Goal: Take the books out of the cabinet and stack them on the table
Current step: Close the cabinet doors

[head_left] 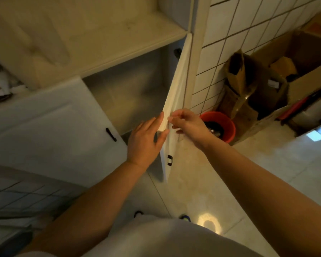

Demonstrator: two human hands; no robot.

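Note:
A white cabinet [107, 52] stands in front of me, with open shelves above and two doors below. Its right door [176, 101] swings outward, edge-on to me, with a black handle low on it. My left hand [146, 140] lies with straight fingers against the door's inner side and top corner. My right hand [187, 125] touches the door's outer side near the same corner, fingers loosely bent. The compartment [133, 97] behind the door looks bare; I see no books in view. The left door [50, 125] is closed.
An orange bucket [228, 127] sits on the floor to the right by the tiled wall [235, 39]. Cardboard boxes [293, 75] crowd the right corner. Crumpled paper [2, 84] lies on a shelf at far left. The pale tile floor [248, 173] spreads below.

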